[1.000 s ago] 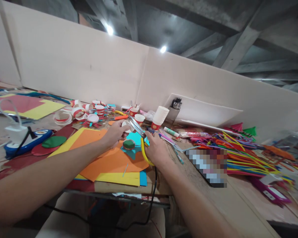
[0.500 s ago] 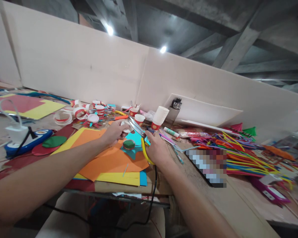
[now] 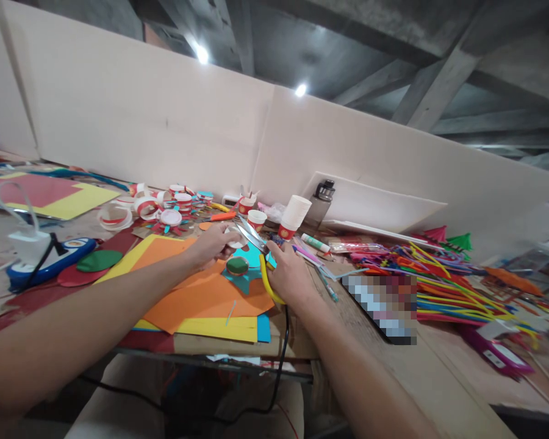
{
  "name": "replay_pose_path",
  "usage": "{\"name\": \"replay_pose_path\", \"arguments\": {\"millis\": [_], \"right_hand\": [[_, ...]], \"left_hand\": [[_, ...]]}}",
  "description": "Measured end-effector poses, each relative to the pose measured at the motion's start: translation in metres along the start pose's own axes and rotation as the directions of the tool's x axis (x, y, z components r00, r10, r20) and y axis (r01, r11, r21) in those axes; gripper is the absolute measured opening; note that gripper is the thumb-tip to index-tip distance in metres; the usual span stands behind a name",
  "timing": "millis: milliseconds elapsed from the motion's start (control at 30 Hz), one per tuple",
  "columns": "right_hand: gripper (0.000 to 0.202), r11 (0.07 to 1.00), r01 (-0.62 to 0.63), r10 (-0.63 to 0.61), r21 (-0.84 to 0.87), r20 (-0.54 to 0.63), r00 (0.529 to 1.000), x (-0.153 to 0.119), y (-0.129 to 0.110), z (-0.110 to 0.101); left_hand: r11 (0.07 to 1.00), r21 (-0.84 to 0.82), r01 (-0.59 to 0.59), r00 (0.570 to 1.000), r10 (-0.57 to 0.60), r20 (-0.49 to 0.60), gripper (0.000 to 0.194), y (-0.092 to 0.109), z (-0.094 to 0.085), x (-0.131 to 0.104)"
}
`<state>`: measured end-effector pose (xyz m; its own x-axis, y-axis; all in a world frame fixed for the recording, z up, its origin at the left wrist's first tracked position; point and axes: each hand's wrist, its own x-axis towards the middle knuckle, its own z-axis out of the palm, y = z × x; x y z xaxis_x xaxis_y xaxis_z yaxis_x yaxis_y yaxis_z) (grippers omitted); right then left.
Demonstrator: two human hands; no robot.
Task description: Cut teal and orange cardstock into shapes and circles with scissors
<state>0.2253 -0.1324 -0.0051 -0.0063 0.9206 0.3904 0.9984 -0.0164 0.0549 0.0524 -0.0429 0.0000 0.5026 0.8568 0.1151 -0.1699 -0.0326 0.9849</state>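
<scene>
My right hand [image 3: 287, 268] grips the yellow handles of a pair of scissors [image 3: 252, 238], whose silver blades stand apart and point up and to the left. A small white piece [image 3: 235, 238], perhaps of a paper cup, is pinched in my left hand [image 3: 214, 246], right beside the blades. Beneath both hands lie a teal cut-out with a green round centre [image 3: 237, 266] and orange sheets [image 3: 201, 299], with yellow sheets [image 3: 210, 329] under them.
Behind my hands stand a paper cup [image 3: 257, 219], a stack of cups [image 3: 294, 217] and a bottle [image 3: 321, 203]. Cut cup rings [image 3: 149, 207] lie back left, a blue power strip [image 3: 55, 259] further left. Pipe cleaners [image 3: 452, 299] and a blurred-out phone-like object [image 3: 382, 308] are right.
My left hand and the white piece have shifted and tilted slightly beside the scissor blades. My right hand has stayed nearly in place.
</scene>
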Motion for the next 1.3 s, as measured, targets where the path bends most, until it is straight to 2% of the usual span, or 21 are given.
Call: {"name": "replay_pose_path", "arguments": {"millis": [233,467,700,867,1167,1300], "right_hand": [[0.036,1.000,0.012,-0.012,-0.005,0.016,1.000,-0.001,0.002,0.000],[0.035,0.999,0.003,-0.003,0.038,0.008,1.000,0.000,0.003,0.002],[0.044,0.997,0.016,-0.015,0.074,-0.021,1.000,-0.001,0.002,0.000],[0.039,0.998,0.013,-0.013,0.059,0.004,1.000,-0.001,0.000,-0.002],[0.033,0.999,0.026,-0.026,0.024,-0.002,1.000,-0.001,0.001,-0.002],[0.034,0.999,0.030,-0.030,0.016,-0.006,1.000,0.000,0.002,-0.001]], "left_hand": [[0.998,0.055,0.010,0.997,-0.014,0.082,0.016,0.000,-0.010,0.005],[0.999,0.042,0.001,1.000,-0.001,-0.003,0.021,-0.003,-0.011,0.007],[0.996,0.062,0.067,0.987,-0.075,0.139,0.016,0.001,-0.002,0.001],[0.997,0.063,0.045,0.986,-0.054,0.160,0.013,0.002,-0.003,0.001],[0.999,0.017,0.027,0.979,-0.030,0.204,0.023,-0.003,-0.012,0.007],[1.000,0.009,0.027,0.986,-0.028,0.164,0.023,-0.006,-0.014,0.010]]}}
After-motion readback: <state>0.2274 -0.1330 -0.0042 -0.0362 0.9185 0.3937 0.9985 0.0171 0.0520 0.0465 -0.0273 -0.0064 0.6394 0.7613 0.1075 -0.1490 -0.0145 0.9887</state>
